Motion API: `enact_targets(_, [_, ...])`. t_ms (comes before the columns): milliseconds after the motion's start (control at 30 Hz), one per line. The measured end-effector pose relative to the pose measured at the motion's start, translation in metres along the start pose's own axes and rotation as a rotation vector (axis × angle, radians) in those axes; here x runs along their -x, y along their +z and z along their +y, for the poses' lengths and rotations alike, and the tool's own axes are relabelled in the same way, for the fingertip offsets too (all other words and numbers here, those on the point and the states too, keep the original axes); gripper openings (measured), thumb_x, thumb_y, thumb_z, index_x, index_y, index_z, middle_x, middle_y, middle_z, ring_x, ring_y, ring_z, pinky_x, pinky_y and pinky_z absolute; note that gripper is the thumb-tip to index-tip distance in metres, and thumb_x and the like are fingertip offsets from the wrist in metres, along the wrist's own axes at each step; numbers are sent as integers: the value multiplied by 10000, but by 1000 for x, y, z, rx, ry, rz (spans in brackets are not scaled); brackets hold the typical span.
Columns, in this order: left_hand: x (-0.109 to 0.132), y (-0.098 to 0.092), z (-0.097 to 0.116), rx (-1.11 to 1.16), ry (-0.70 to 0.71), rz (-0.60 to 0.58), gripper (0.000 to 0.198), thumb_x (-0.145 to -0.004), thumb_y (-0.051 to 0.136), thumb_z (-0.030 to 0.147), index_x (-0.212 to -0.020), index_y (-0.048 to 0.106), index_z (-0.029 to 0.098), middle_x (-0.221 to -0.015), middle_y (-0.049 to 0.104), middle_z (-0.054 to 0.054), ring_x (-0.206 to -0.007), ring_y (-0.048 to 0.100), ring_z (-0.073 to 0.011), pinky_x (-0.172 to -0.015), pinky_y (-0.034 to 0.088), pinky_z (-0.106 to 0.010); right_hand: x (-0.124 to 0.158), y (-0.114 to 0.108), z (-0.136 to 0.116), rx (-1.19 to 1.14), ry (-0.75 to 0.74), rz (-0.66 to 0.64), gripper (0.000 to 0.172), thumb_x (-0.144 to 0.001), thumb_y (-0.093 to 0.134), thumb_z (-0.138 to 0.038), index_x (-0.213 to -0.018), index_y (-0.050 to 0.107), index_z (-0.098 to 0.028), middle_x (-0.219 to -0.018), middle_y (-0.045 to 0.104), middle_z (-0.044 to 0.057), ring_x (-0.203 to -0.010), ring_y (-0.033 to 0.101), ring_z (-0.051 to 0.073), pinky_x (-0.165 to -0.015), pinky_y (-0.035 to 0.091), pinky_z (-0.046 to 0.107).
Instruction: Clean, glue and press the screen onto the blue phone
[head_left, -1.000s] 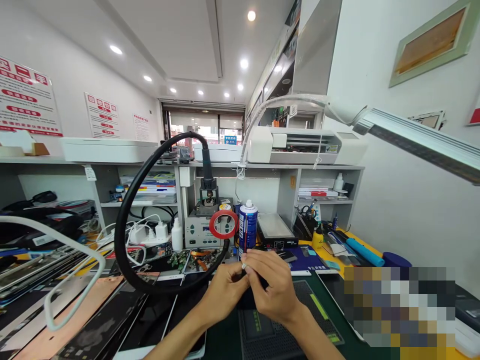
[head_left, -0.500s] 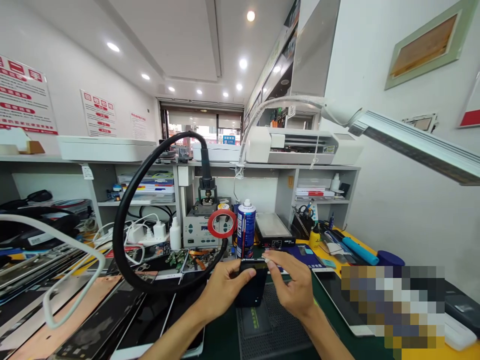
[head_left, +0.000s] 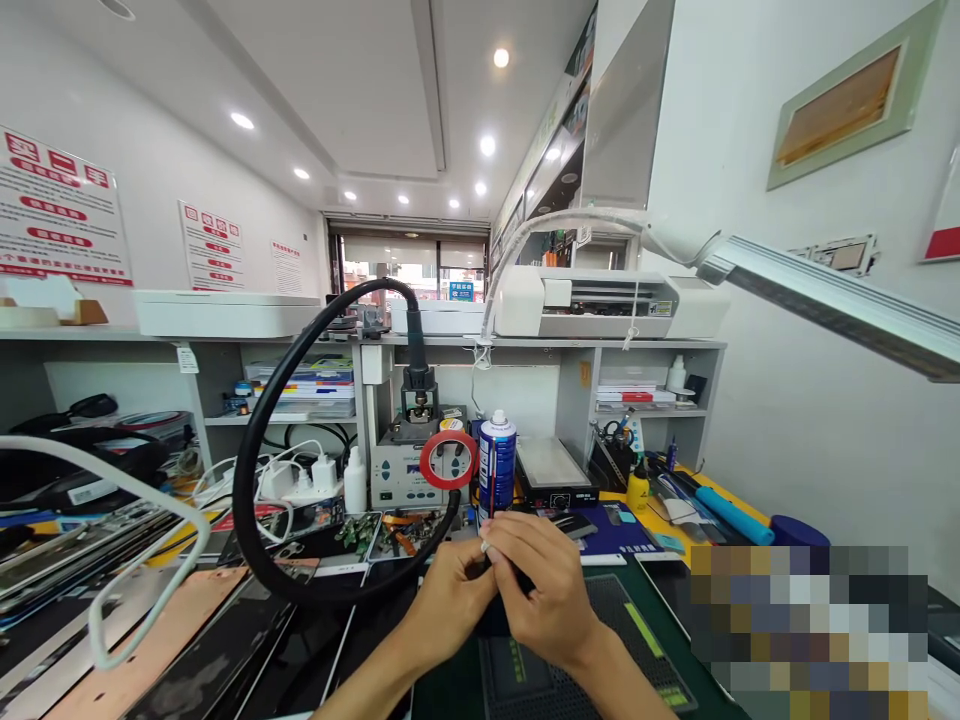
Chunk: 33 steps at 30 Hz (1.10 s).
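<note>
Phone (head_left: 496,618) blk. Spray can (head_left: 496,465) blue w/ white cap. Tape roll (head_left: 448,459) red. Hose (head_left: 255,480) blk. Mat (head_left: 637,625) dk green, yellow-green markings. Sheet (head_left: 161,630) copper-pink. Wall signs (head_left: 64,215) white, red txt. Bottle (head_left: 637,490) yellow.

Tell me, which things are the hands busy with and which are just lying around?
In use: left hand, right hand, the dark device gripped between them, mostly hidden; the green mat beneath.
Lying about: blue spray can, red tape ring, black hose, white bottle, blue-handled tool.
</note>
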<state>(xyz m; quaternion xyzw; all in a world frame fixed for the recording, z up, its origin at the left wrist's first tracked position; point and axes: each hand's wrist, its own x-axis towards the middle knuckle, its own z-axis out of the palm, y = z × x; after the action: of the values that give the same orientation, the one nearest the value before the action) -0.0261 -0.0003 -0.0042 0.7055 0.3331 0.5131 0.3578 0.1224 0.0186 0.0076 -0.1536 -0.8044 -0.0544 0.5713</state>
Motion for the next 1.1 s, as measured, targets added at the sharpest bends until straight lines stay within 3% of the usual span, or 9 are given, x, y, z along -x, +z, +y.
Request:
enact_targets(633, [0, -1, 7, -61, -133, 35, 451, -867, 613, 557, -838, 743, 126, -726, 645, -30, -772, 555, -193, -719, 481, -269, 20, -32, 23, -8, 117, 139, 269, -863, 578, -41, -1041, 694, -206, -931, 745, 88, -893, 708, 244, -772, 582, 383])
enact_targets(967, [-1, 2, 3, -72, -67, 38, 430, -880, 608, 538, -812, 723, 129, -772, 649, -32, -782, 542, -190, -761, 475, -281, 11, -22, 10, 41, 20, 76, 332, -834, 567, -22, -1087, 677, -207, -964, 746, 82, -954, 692, 248, -877, 566, 428])
enact_targets(1100, [-1, 2, 4, 0, -10, 20, 385, -897, 611, 488, -816, 718, 127, -772, 636, -26, -810, 541, -193, -773, 467, -282, 0, -11, 0, 69, -22, 34, 342, -831, 562, -34, -1098, 673, -216, -979, 755, 64, -972, 690, 246, -849, 563, 406])
